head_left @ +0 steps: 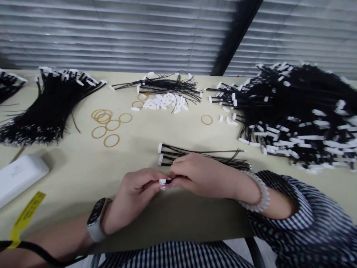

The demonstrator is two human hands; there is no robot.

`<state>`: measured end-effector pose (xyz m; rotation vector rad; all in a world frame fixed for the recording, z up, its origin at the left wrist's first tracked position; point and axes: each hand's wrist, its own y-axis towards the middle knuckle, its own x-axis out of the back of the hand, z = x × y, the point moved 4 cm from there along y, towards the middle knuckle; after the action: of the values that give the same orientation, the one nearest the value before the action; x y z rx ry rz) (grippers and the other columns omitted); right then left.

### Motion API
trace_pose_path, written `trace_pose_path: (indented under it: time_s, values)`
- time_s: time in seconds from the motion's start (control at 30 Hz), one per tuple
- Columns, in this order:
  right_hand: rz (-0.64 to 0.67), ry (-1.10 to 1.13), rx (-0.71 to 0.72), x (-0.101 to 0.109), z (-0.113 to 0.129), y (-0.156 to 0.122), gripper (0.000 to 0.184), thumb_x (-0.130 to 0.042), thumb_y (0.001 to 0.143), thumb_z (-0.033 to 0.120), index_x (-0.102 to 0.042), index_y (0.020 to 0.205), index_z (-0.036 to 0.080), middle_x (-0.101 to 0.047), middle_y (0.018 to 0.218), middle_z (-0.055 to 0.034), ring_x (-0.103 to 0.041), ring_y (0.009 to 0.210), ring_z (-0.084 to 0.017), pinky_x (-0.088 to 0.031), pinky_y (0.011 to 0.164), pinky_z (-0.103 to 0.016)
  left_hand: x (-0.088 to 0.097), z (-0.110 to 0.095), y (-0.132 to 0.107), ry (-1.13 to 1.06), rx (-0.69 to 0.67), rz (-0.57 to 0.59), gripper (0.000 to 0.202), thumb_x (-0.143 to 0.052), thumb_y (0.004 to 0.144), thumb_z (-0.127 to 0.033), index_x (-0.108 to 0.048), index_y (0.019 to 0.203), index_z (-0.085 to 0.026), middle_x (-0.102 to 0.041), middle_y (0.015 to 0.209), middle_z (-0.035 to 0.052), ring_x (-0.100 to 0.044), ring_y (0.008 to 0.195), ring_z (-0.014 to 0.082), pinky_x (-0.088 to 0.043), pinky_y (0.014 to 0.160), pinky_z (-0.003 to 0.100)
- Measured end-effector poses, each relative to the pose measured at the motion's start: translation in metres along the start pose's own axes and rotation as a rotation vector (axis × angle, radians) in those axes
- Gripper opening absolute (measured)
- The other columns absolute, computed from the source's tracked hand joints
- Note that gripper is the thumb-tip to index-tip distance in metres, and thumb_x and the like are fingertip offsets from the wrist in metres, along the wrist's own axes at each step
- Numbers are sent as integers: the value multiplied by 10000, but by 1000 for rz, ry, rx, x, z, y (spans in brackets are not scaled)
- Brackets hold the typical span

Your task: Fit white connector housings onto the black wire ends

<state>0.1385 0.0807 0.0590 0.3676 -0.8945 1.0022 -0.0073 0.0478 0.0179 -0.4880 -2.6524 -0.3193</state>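
My left hand point(134, 197) pinches a small white plastic connector point(162, 181) between its fingertips. My right hand point(200, 176) meets it there, its fingers closed on the short black wire point(169, 181) at the connector. Under my right palm lies a small bunch of thin black wires point(200, 154), with white connectors point(160, 148) at its left end. The right hand rests partly on this bunch and hides its middle. A smartwatch sits on my left wrist, and a beaded bracelet circles my right.
Large heaps of black wires with white connectors point(295, 115) fill the right of the beige table point(83, 175), with another point(52, 111) at left. Loose white connectors point(163, 101), tan rubber bands point(104, 119), a white case point(19, 178) and a yellow tag point(28, 214) lie about.
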Motion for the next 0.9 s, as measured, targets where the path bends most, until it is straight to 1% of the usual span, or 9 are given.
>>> trace_pose_path:
  time_s: [0.13, 0.23, 0.37, 0.43, 0.57, 0.67, 0.77, 0.83, 0.9]
  values:
    - [-15, 52, -8, -3, -2, 2, 267, -399, 908, 225, -570, 725, 132, -596, 689, -9, -504, 640, -90, -354, 625, -218, 3, -1, 1, 3, 42, -13, 116, -553, 801, -143, -658, 814, -191, -701, 759, -6, -636, 676, 103, -492, 633, 178]
    - [-48, 13, -20, -4, -4, 2, 264, -373, 915, 212, -554, 741, 134, -583, 674, -7, -489, 612, -88, -338, 601, -221, 6, -2, 2, 7, 58, -43, 123, -553, 798, -148, -666, 819, -192, -712, 789, 4, -648, 703, 116, -498, 647, 192]
    - [-109, -201, -37, -6, -3, 0, 184, -388, 889, 157, -519, 762, 142, -564, 678, -12, -450, 587, -107, -299, 561, -250, 7, -1, 3, 24, 73, -43, 150, -539, 816, -173, -678, 859, -210, -715, 828, 7, -649, 730, 115, -495, 665, 190]
    - [-123, -328, 1, -7, 1, -2, 150, -398, 871, 124, -508, 773, 146, -538, 671, -7, -425, 575, -116, -286, 550, -262, 6, 0, 2, 19, 92, -44, 137, -544, 816, -190, -678, 839, -205, -712, 801, 5, -645, 708, 112, -493, 657, 185]
    - [-152, -619, 82, -3, 12, -6, 167, -382, 855, 88, -502, 755, 148, -525, 742, -48, -457, 669, -161, -296, 576, -290, 3, 4, 2, -37, 210, -35, 154, -536, 816, -232, -660, 754, -166, -693, 695, 11, -642, 637, 124, -496, 592, 189]
    - [-206, -787, -30, 12, 11, -10, 166, -389, 821, 70, -490, 727, 162, -522, 730, -60, -467, 669, -179, -265, 543, -296, 2, 6, 3, -112, 285, -42, 160, -525, 816, -238, -646, 753, -155, -687, 652, 6, -647, 610, 128, -501, 560, 184]
    - [-291, -902, -214, 35, 5, -20, 168, -394, 792, 50, -485, 725, 174, -491, 614, -33, -434, 567, -154, -209, 505, -294, 3, 5, 3, -172, 299, -73, 133, -531, 811, -231, -640, 780, -160, -706, 721, 11, -663, 627, 127, -517, 584, 187]
    - [-326, -915, -313, 46, 2, -29, 150, -413, 788, 66, -488, 727, 181, -462, 552, -15, -406, 517, -138, -177, 494, -294, 4, 5, 2, -182, 276, -83, 125, -537, 811, -227, -642, 796, -163, -714, 796, 24, -671, 653, 128, -524, 615, 196]
    - [-333, -823, -337, 50, 3, -34, 88, -444, 808, 132, -508, 778, 185, -485, 564, -8, -422, 523, -135, -181, 494, -289, 5, 4, 0, -164, 232, -99, 125, -538, 811, -218, -651, 807, -164, -714, 839, 33, -672, 678, 129, -525, 640, 205]
